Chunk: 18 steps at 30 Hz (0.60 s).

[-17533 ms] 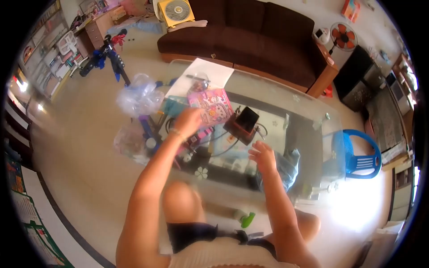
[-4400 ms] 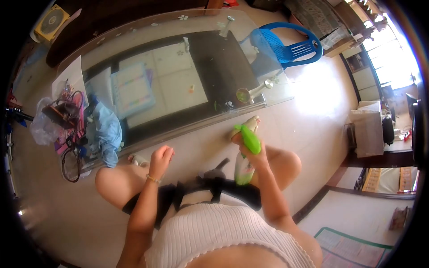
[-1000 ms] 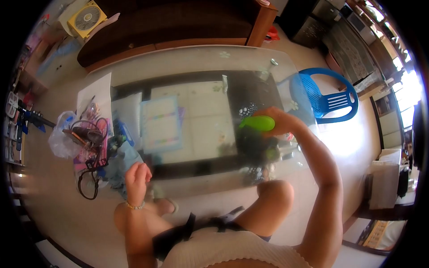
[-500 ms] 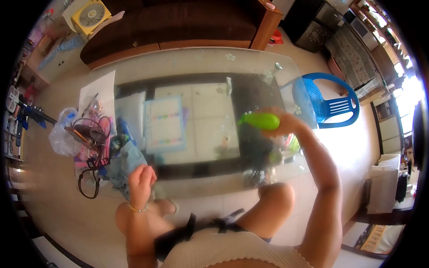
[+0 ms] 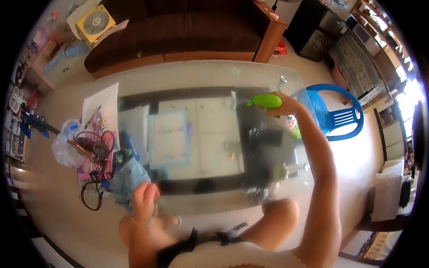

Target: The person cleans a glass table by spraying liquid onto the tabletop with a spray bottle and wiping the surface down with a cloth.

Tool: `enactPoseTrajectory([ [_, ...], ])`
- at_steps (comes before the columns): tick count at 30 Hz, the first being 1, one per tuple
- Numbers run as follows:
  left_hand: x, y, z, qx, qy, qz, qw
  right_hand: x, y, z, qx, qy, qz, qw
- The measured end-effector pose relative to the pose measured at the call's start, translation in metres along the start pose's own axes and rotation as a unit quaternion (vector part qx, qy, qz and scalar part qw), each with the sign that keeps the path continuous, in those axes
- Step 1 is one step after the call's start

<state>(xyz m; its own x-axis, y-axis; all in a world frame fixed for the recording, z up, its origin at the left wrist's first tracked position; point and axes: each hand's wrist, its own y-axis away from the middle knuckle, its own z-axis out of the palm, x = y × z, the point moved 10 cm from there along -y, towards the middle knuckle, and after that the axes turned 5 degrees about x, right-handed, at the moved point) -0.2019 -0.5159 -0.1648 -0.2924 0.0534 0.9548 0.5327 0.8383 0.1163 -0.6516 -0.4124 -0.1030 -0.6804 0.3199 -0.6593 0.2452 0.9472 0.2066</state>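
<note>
My right hand (image 5: 288,105) grips a green-topped spray bottle (image 5: 267,101) over the right side of the glass table (image 5: 214,73); its nozzle points left. Part of the bottle's labelled body shows below the hand. White foamy spots (image 5: 258,130) lie on the glass in front of it, and more foam (image 5: 259,194) is near the front edge. At the table's front left, my left hand (image 5: 145,196) is closed in a fist; whatever it may hold is hidden. Beside it is a light blue cloth (image 5: 129,176).
On the table's left, a plastic bag (image 5: 67,145), a brown-strapped bag (image 5: 99,149) and a white sheet (image 5: 109,105) are piled together. A blue chair (image 5: 339,117) stands at the right. Behind the table are a brown sofa (image 5: 187,33) and a yellow fan (image 5: 94,23).
The spray bottle in my right hand has moved slightly away from me, and foamy spots now show on the glass below it. The whole view has shifted down; my left hand stays closed.
</note>
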Motion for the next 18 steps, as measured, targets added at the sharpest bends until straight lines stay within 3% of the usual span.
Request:
enactPoseTrajectory([
  [5, -0.004, -0.002, -0.001, 0.006, -0.014, -0.006, 1.000, 0.067, -0.024, -0.051, 0.119, -0.039, 0.025, 0.992],
  [9, -0.004, -0.005, -0.002, 0.033, 0.005, -0.010, 0.999, 0.054, -0.029, -0.069, 0.099, 0.053, 0.094, 0.989],
  [16, -0.002, -0.008, 0.002, 0.002, -0.039, 0.026, 0.999, 0.062, -0.042, -0.074, 0.100, 0.022, 0.054, 0.993],
  [17, -0.002, -0.008, 0.002, 0.002, -0.035, 0.029, 0.999, 0.051, -0.051, -0.065, 0.083, 0.009, -0.006, 0.997],
  [18, -0.001, -0.007, 0.004, 0.000, -0.032, 0.030, 0.999, 0.042, -0.058, -0.057, 0.068, 0.018, -0.007, 0.997],
])
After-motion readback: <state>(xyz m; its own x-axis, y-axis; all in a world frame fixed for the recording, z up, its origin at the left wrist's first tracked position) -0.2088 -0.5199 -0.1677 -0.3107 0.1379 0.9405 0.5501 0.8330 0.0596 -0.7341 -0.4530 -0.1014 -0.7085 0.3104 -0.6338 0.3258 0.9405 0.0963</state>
